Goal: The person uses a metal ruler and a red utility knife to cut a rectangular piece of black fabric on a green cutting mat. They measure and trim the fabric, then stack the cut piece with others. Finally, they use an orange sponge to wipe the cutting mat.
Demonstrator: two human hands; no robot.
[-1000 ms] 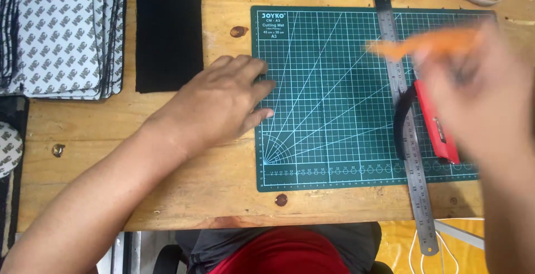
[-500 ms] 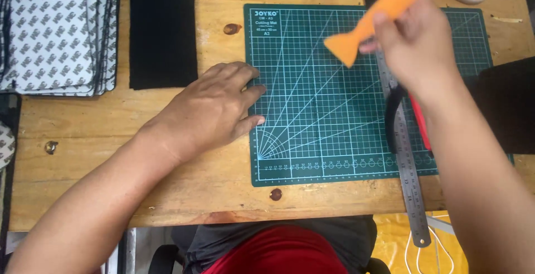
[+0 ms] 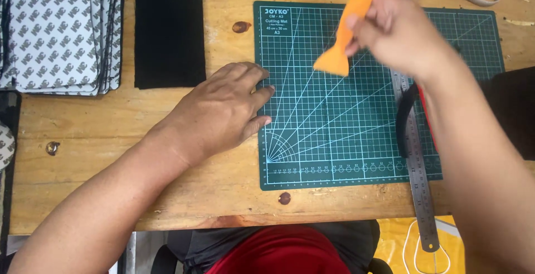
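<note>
Here, scraper (image 3: 345,26) in right hand (image 3: 398,32).

You have no packages, signs or screens before you. The only label is a small block of white print (image 3: 277,21) in the green cutting mat's (image 3: 356,157) upper left corner.

Your right hand (image 3: 401,34) holds an orange plastic scraper (image 3: 345,29) tilted above the far middle of the green gridded cutting mat (image 3: 334,135), blade end down and left. Your left hand (image 3: 223,109) lies flat, fingertips touching the mat's left edge.
</note>
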